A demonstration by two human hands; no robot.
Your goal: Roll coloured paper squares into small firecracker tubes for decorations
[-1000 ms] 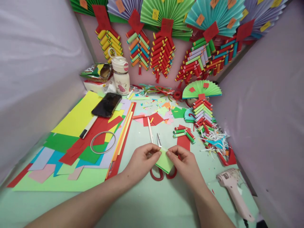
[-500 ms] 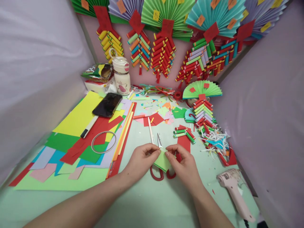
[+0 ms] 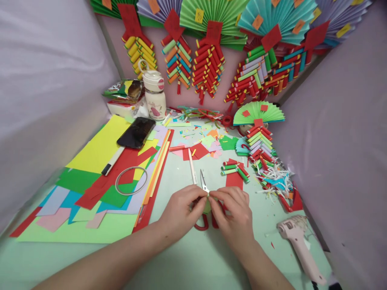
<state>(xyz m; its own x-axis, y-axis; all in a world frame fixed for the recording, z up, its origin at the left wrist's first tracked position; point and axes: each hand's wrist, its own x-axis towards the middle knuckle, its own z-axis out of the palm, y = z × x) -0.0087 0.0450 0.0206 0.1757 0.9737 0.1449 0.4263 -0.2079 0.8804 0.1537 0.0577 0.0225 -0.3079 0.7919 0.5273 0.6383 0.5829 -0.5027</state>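
Thumb and fingers of my left hand (image 3: 185,205) pinch a small light green piece of paper (image 3: 207,207). My right hand (image 3: 234,211) pinches the same paper from the other side, the fingertips of both hands nearly meeting at its far edge. Most of the paper is hidden by my fingers. Beneath it on the table lie scissors (image 3: 203,183) with red handles, blades pointing away and the handles partly covered. A white pen (image 3: 192,166) lies just left of the blades. Right of them are several small red and green paper rolls (image 3: 234,170) by a red paper strip (image 3: 234,182).
Coloured paper sheets (image 3: 90,149) spread on the left, with a phone (image 3: 136,133) and a silver ring (image 3: 120,189) on top. A bottle (image 3: 155,96) stands behind. On the right lie a glue gun (image 3: 300,249) and paper shreds (image 3: 279,179). Paper fans (image 3: 214,16) hang at the back.
My fingertips have come closer together at the paper's far edge, and my right hand has turned inward. Less of the green paper shows now, and it looks folded or curled under my fingers.
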